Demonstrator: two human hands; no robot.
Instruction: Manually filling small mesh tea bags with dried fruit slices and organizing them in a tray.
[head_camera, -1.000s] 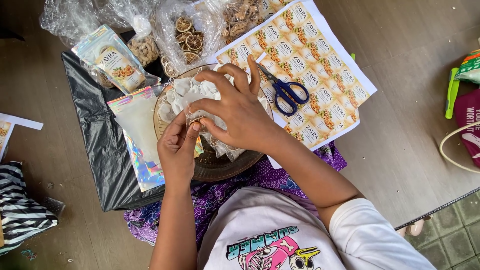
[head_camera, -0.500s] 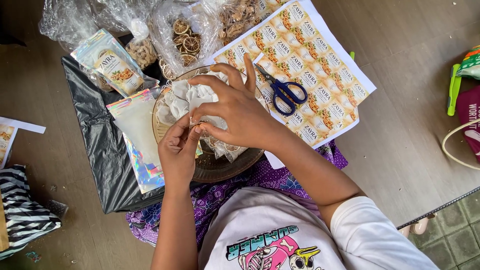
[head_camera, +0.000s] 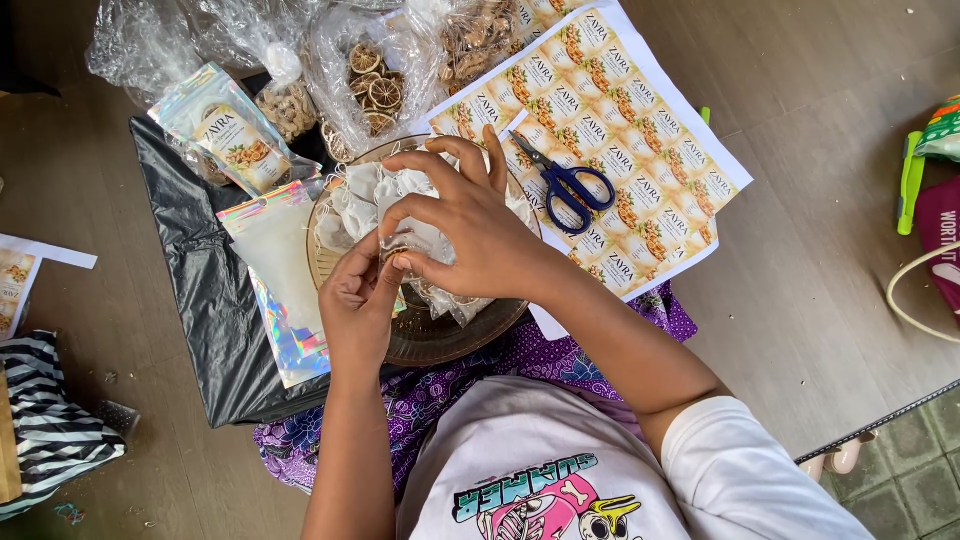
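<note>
My left hand (head_camera: 357, 305) and my right hand (head_camera: 462, 228) meet over a round brown woven tray (head_camera: 430, 338) that holds several small white mesh pouches (head_camera: 350, 205). Both hands pinch one small mesh pouch (head_camera: 402, 246) between their fingertips, just above the tray. What is inside that pouch is too small to tell. A shiny holographic pouch (head_camera: 275, 270) lies flat right beside my left hand.
Blue-handled scissors (head_camera: 565, 185) lie on a printed label sheet (head_camera: 620, 140) to the right. Clear bags of dried citrus slices (head_camera: 372, 88) and other dried pieces sit behind the tray. A labelled packet (head_camera: 232, 135), black plastic sheet (head_camera: 205, 290) and striped bag (head_camera: 45, 430) lie left.
My hands stay over the tray with small finger movements on the mesh pouch. The right hand's fingers have curled in closer to the left fingertips.
</note>
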